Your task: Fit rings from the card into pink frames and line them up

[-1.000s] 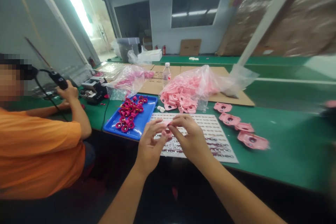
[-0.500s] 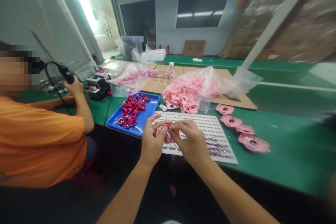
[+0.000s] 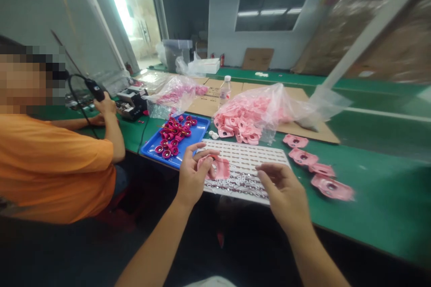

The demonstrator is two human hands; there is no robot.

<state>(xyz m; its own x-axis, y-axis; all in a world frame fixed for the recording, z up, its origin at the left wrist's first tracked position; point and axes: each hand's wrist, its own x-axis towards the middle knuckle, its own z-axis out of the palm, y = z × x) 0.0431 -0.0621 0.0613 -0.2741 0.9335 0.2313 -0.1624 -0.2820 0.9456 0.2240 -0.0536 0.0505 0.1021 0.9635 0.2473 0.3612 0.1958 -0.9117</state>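
My left hand [image 3: 192,174] is closed on a pink plastic shell [image 3: 222,168] with a round hole, held over the near left part of a white board. My right hand [image 3: 286,188] is apart from the shell, by the board's right side, its fingers loosely bent and spread from the thumb; I see nothing in it. The white board [image 3: 247,149] carries rows of small parts, with shiny dark ones along its near rows. Right of the board, several similar pink shells [image 3: 332,187] lie in a slanting line on the green table.
A blue tray [image 3: 151,149] with magenta round parts [image 3: 173,133] stands left of the board. Behind it lies a clear bag [image 3: 269,103] spilling pink shells, near a bottle [image 3: 225,87]. At the left, a co-worker in an orange shirt [image 3: 57,166] holds a black corded tool [image 3: 94,89].
My right hand has left the pink shell and moved right, its fingers opening. The left hand keeps the shell, now showing more of it. The view has shifted slightly.
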